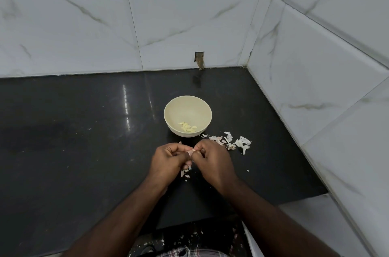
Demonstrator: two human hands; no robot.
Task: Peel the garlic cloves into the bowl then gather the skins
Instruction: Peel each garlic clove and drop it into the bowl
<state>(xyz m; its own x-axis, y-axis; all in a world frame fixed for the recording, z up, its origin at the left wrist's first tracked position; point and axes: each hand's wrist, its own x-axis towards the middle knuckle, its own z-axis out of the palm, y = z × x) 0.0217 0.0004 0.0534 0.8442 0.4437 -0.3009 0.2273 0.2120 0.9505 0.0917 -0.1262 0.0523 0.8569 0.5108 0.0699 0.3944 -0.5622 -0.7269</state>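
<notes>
Head cam looking down at a black counter [84, 151] in a tiled corner. Both hands are together just below frame center, the left hand [168, 162] and right hand [212, 162] touching at the fingertips, both pinched shut on one small clove [190, 152] between them. The clove looks pinkish-white, so some skin seems to be on it, though it's too small to say how much. At 12 o'clock from the hands, near but not touching, sits a cream bowl [188, 105] with a handful of peeled cloves [188, 127] lying at the bottom, on the side nearest the hands. At 2 o'clock from the hands, just beside the bowl's base, there's a loose pile of skins [231, 142] spread on the counter. A few more scraps [185, 174] lie right under the hands at 6 o'clock, plus some tiny bits on the floor [189, 237] by the counter edge.
</notes>
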